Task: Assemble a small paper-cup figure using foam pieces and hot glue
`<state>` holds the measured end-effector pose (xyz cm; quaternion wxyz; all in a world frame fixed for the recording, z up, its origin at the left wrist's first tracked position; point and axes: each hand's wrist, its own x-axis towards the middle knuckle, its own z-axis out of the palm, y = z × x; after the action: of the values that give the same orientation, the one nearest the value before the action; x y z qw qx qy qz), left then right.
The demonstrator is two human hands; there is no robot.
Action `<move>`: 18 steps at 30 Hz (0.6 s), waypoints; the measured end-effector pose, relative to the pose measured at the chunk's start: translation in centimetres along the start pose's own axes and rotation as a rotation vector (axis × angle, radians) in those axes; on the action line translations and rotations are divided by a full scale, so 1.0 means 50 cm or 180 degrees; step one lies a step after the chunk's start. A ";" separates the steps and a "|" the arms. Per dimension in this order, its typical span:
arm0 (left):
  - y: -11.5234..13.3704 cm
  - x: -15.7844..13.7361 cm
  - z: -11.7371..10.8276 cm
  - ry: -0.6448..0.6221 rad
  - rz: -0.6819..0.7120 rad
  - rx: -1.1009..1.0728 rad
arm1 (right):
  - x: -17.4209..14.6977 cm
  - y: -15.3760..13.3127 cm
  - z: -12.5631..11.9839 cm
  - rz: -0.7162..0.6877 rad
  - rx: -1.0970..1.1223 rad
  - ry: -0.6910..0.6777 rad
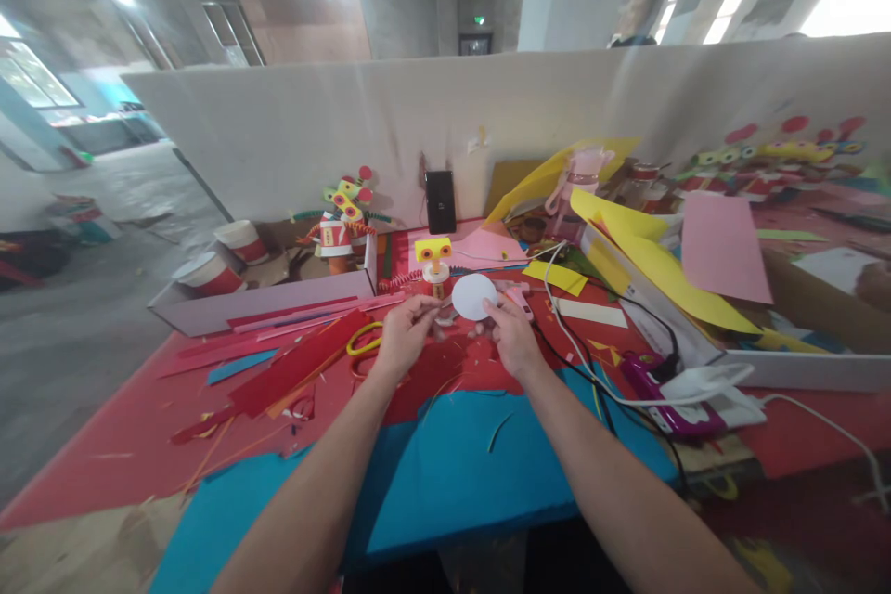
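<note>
Forearms [292, 483] were stretched up from the bottom edge over a blue sheet [445, 473] at bottom centre. White paper disc [471, 295] was held mid-frame by the right hand [513, 339], thumb and fingers pinched on its right edge. Left hand [404, 334] was held just left of it, fingers curled, tips close together; whether anything thin was gripped could not be told.

Status, judged: part-built. Yellow-headed figure [432, 250] was seen just above the hands, fitted with two eyes and flanked by coiled strips. Disc looked loose, apparently not yet fixed to anything. On the taller figure [336, 237], left of centre, red discs were mounted on top; none were seen on the yellow-headed one, so top trim was judged outstanding. Yellow-handled scissors [354, 340] were left unheld beside the left hand.
</note>
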<state>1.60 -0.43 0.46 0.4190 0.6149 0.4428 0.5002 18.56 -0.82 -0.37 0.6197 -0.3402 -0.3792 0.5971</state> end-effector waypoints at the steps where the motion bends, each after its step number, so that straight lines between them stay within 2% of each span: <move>1: 0.004 0.000 -0.002 -0.0038 0.0007 0.0126 | 0.001 -0.001 -0.001 0.0013 0.0089 -0.0016; 4: 0.014 -0.001 -0.006 -0.0262 -0.0069 0.0289 | 0.002 -0.004 -0.003 0.0181 0.0351 -0.0186; 7: 0.020 -0.009 0.000 -0.0599 -0.0283 0.0065 | -0.003 -0.005 -0.001 0.0408 0.0492 -0.0428; 11: 0.019 -0.024 0.021 -0.1262 -0.0579 -0.0210 | -0.011 -0.003 0.003 0.0644 0.0369 -0.0744; 13: 0.017 -0.027 0.028 -0.1472 -0.0624 -0.0197 | -0.013 -0.003 0.004 0.0698 0.0281 -0.0797; 18: 0.013 -0.019 0.020 -0.1431 -0.0442 0.0096 | -0.006 -0.004 -0.002 0.0597 0.0150 -0.0478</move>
<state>2.57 -1.56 0.69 0.5313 0.6852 0.3869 0.3140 18.73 -1.11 -0.27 0.5387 -0.3139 -0.3769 0.6850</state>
